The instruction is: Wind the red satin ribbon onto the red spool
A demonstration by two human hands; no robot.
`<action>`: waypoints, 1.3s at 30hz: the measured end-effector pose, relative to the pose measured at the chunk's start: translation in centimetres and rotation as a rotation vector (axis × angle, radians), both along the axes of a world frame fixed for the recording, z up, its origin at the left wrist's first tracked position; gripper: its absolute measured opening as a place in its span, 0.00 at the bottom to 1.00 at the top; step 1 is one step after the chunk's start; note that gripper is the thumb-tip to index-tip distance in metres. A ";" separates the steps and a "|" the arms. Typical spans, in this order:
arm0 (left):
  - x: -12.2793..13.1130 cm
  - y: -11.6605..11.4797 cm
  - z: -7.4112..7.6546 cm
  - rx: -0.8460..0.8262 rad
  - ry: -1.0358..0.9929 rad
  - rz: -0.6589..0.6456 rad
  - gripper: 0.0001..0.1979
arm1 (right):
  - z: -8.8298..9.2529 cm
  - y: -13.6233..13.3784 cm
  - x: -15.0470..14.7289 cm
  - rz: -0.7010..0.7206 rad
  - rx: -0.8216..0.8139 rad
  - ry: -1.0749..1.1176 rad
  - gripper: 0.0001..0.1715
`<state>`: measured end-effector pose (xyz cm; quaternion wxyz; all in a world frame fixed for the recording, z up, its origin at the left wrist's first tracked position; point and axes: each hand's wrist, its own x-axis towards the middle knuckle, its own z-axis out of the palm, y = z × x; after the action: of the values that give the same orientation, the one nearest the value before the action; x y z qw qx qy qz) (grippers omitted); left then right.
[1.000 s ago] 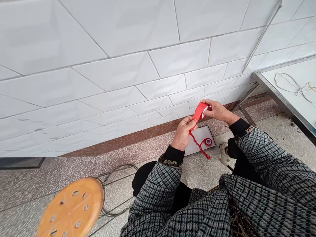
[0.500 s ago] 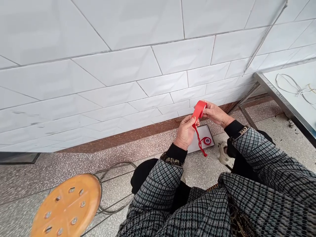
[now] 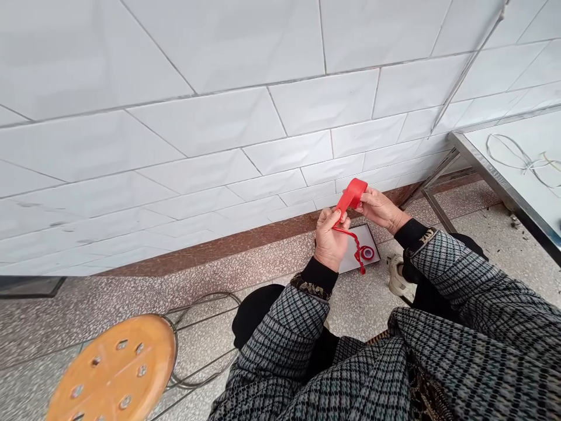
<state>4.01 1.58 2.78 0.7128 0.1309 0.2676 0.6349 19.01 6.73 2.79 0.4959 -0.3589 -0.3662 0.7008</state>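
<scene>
My right hand is closed on a roll of red tape, held up in front of the tiled wall. Pinched in my left hand is the strip coming off that roll, drawn out towards the lower left. From my left fingers a narrow, twisted red strand hangs down. Its lower part is in front of a flat white panel with a dark edge on the floor. A smaller red roll with a pale core shows there too, beside the strand; whether they are joined I cannot tell.
White wall tiles rise in front of me. An orange round stool with a wire frame stands at lower left. On the right is a metal-edged table with a thin white cable lying on it. My shoe is near the panel.
My left hand has shifted slightly down and left, and the red strip off the roll slants more. The twisted strand now leaves my left fingers sideways before dropping.
</scene>
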 end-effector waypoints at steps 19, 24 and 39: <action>-1.8 0.1 0.5 0.108 0.160 -0.330 0.20 | 1.3 1.4 2.7 -0.038 0.299 -0.393 0.22; -1.6 0.2 0.4 0.113 0.203 -0.284 0.20 | 1.8 1.1 2.8 -0.040 0.280 -0.320 0.24; -0.6 0.4 0.0 0.179 0.374 -0.273 0.24 | -0.2 -1.0 0.1 0.103 -0.027 0.139 0.30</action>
<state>3.43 1.94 2.78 0.7157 0.3437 0.3176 0.5185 19.08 5.74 2.63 0.4784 -0.2967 -0.3393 0.7537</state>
